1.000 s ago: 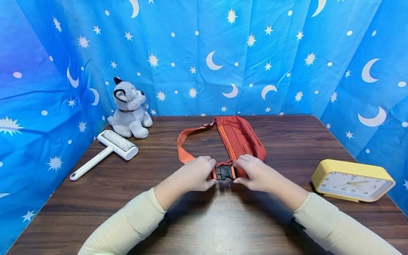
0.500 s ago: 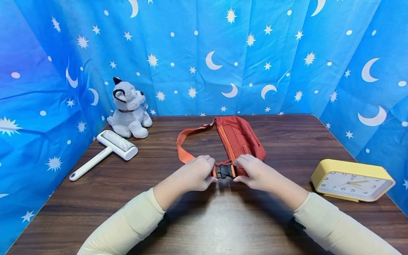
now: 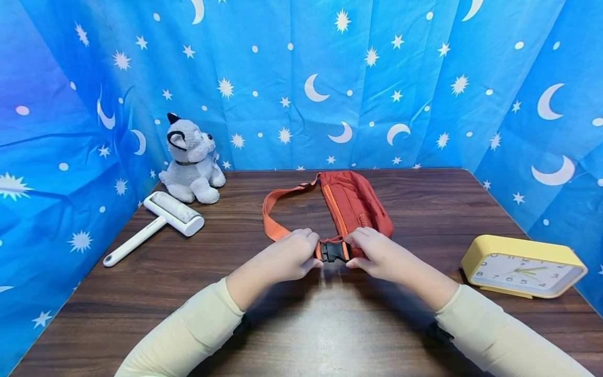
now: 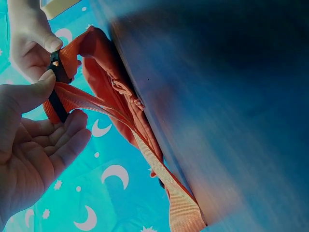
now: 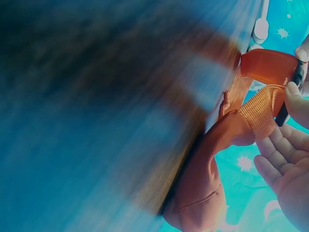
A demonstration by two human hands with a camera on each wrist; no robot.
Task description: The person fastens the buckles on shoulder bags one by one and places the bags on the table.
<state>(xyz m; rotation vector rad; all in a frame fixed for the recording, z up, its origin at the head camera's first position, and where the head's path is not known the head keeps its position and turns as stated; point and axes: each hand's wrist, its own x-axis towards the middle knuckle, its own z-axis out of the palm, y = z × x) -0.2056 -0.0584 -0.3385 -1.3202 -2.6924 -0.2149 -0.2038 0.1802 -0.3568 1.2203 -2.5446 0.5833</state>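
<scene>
A rust-red waist bag point(image 3: 365, 207) lies on the table, its orange strap point(image 3: 273, 217) looping out to the left. At the bag's near end, a black side-release buckle point(image 3: 333, 252) spans the space between the two hands, its halves joined. My left hand point(image 3: 294, 255) pinches the buckle's left end where the strap meets it. On the other end, my right hand point(image 3: 377, 254) pinches between thumb and fingers. The left wrist view shows the left thumb on the black buckle piece point(image 4: 58, 106), with webbing behind it. Orange webbing point(image 5: 260, 108) runs from the bag to the right fingers in the right wrist view.
A grey and white plush dog point(image 3: 193, 162) sits at the back left, with a white lint roller point(image 3: 171, 214) in front of it. On the right stands a yellow alarm clock point(image 3: 523, 267). A blue star-and-moon cloth point(image 3: 301, 115) hangs behind the wooden table point(image 3: 235, 220).
Both hands keep their hold on the buckle and have hardly moved. The bag, toy, roller and clock stay where they were; the head view shifts very slightly.
</scene>
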